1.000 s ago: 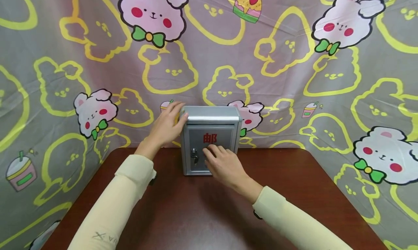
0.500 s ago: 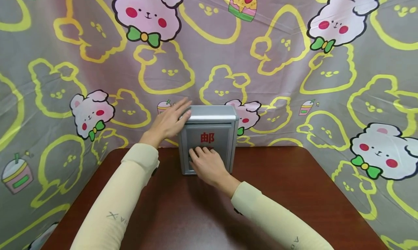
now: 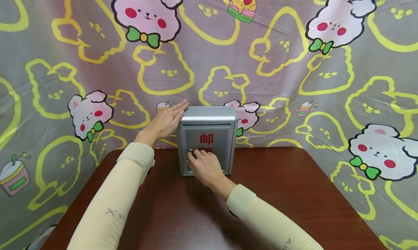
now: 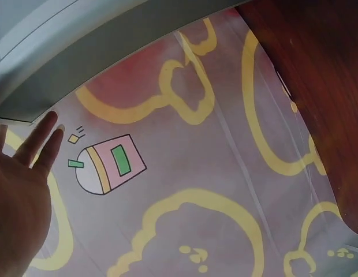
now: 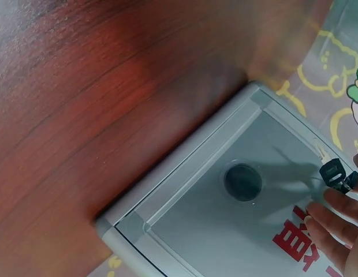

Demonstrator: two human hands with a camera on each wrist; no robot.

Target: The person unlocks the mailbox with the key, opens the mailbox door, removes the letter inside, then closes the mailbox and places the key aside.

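A grey metal mailbox [image 3: 222, 141] with red characters on its door stands upright on the table. Against its upper left edge rests my left hand [image 3: 161, 123], fingers straight and close together. In the left wrist view, fingertips touch or nearly meet the box's grey edge. My right hand [image 3: 207, 168] is at the lock on the left of the door, fingers curled. The right wrist view has its thumb and fingers pinching a key at the lock, while a second key with a black head [image 5: 332, 172] dangles beside it. The lock itself is mostly hidden by the fingers.
A round dark window [image 5: 243, 182] sits low in the mailbox door. The reddish-brown wooden table [image 3: 267, 195] extends to both sides and in front. Behind it hangs a cloth backdrop [image 3: 228, 50] printed with cartoon rabbits.
My right hand has moved left across the door to the lock and its fingers have curled in. My left hand has flattened along the box's upper left edge.
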